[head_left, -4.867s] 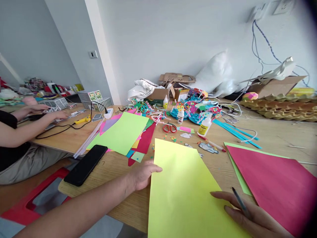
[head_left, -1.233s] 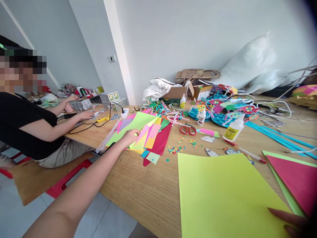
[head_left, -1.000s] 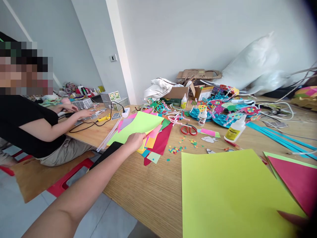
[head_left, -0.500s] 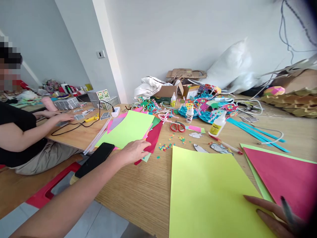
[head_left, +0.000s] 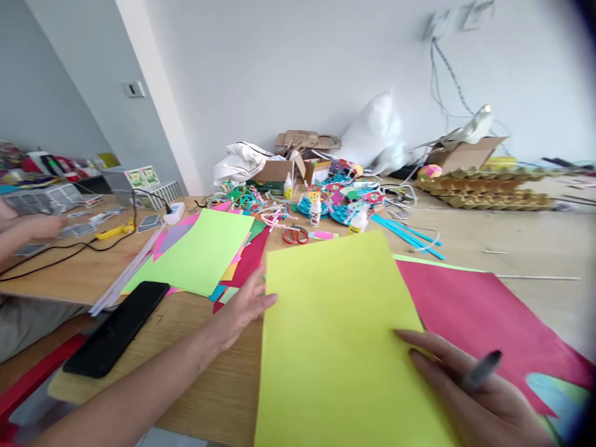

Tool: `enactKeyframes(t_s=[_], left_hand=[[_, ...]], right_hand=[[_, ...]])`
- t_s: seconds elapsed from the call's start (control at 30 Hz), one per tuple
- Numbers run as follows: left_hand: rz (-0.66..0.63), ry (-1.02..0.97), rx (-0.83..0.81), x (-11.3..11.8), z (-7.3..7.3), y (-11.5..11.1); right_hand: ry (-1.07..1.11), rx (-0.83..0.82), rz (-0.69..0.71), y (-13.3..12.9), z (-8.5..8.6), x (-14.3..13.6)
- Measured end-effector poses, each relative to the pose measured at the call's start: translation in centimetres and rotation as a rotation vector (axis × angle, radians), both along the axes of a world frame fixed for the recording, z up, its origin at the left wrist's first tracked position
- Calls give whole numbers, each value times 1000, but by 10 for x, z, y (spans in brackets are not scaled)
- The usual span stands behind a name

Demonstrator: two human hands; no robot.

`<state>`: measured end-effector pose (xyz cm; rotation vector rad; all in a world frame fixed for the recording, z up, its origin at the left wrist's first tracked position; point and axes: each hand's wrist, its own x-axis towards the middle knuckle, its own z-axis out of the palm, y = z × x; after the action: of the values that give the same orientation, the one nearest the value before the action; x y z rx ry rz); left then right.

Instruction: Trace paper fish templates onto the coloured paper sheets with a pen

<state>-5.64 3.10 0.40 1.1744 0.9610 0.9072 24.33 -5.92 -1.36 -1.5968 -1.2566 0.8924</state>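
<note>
Stretching over the near part of the desk (head_left: 218,397), the yellow paper (head_left: 330,347) is being held. Its left edge is pinched by the left hand (head_left: 237,318), thumb on top. On the right side, it is touched by the fingers (head_left: 433,343) of the right hand (head_left: 488,403), where a pen (head_left: 483,370) is gripped too. Red paper (head_left: 475,316) is seen to the right, partly covered. Leftward, a paper pile (head_left: 254,257) is topped by a light green sheet (head_left: 193,251), with a phone (head_left: 116,329) laid nearer. Scissors (head_left: 295,241) are spotted beyond.
</note>
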Motion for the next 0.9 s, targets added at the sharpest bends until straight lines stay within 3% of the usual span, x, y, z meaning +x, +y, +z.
enactKeyframes(t_s=[0.13, 0.27, 0.4, 0.53, 0.6, 0.77, 0.9], left_hand=[[-30, -206, -202, -4, 7, -11], [110, -170, -309, -20, 7, -17], [270, -108, -302, -48, 11, -20], [426, -44, -264, -71, 21, -26], [479, -24, -269, -77, 23, -30], [507, -26, -292, -84, 23, -39], [520, -55, -306, -87, 22, -43]], right_hand=[[175, -42, -55, 4, 18, -37], [81, 0, 99, 15, 13, -46], [-124, -32, 211, 41, 16, -24], [-594, -135, 197, 82, 30, -2], [-805, -192, 266, 104, 35, 0], [-962, -172, 336, 150, 32, -15], [-1050, -188, 366, 172, 25, -28]])
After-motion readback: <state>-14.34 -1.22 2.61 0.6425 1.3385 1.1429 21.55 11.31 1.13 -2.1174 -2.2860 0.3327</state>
